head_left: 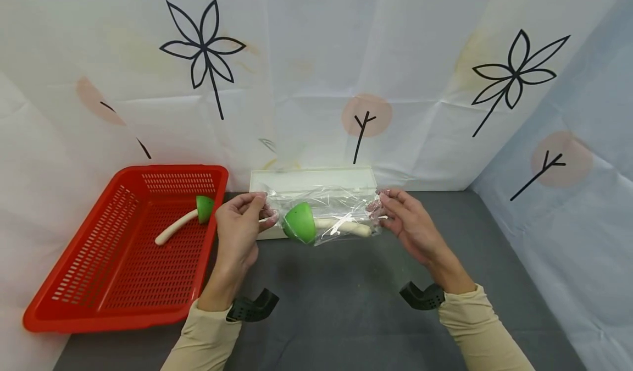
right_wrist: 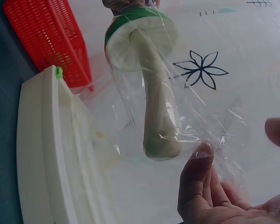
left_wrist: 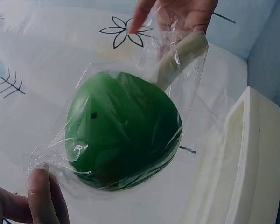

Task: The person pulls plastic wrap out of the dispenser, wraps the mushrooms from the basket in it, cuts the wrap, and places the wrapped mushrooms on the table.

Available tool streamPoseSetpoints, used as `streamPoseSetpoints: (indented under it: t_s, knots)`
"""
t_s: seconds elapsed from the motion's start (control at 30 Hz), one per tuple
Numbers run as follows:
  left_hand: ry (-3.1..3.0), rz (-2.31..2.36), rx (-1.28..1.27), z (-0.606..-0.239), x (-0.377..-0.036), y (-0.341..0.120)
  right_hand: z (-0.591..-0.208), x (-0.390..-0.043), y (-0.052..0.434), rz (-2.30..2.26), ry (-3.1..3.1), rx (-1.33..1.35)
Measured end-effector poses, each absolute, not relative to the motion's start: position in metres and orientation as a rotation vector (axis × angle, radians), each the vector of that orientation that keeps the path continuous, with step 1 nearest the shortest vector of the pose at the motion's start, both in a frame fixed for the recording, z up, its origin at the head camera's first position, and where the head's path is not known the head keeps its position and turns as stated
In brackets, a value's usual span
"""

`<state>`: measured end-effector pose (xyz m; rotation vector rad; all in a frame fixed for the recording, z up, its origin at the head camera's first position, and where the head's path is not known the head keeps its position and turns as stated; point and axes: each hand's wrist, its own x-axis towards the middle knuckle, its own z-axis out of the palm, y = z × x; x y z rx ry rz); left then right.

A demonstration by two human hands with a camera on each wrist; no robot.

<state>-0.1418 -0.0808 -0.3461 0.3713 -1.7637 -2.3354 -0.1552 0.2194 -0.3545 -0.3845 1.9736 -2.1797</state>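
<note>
A clear plastic bag (head_left: 341, 200) is held up in front of me, stretched sideways between both hands. Inside lies a toy mushroom with a green cap (head_left: 300, 222) on the left and a cream stem (right_wrist: 161, 107) towards the right. My left hand (head_left: 239, 222) pinches the bag's left end; its thumb and a finger grip the plastic in the left wrist view. My right hand (head_left: 410, 222) holds the right end, past the stem's tip. In the right wrist view, its thumb and some fingers are at the plastic, while another fingertip stands apart.
To the left stands a red slotted basket (head_left: 148, 319) with a second green-capped mushroom (head_left: 178, 225) in it, out of a bag. Behind the held bag is a long white box (head_left: 314, 178) on the grey table (head_left: 336, 310). A patterned white sheet (head_left: 296, 57) rises behind.
</note>
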Motion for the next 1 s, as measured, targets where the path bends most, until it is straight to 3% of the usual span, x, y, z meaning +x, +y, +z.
streamPoseSetpoints:
  t_s: [0.27,0.63,0.8,1.0]
  knots:
    - [-1.849,-2.256,0.320,-0.346,-0.140,-0.080,-0.362,-0.156,0.220,-2.081,2.179,-0.468]
    - [-2.246,-1.659,-0.063,-0.353,-0.133,-0.087,-0.364,-0.155,0.216,-1.935,2.444,-0.512]
    - [-2.311,-1.429,-0.115,-0.360,-0.133,-0.086,-0.368,-0.156,0.213,-1.944,2.426,-0.471]
    - [-2.268,-1.687,-0.132,-0.366,-0.132,-0.087,-0.374,-0.154,0.212,-2.004,2.410,-0.376]
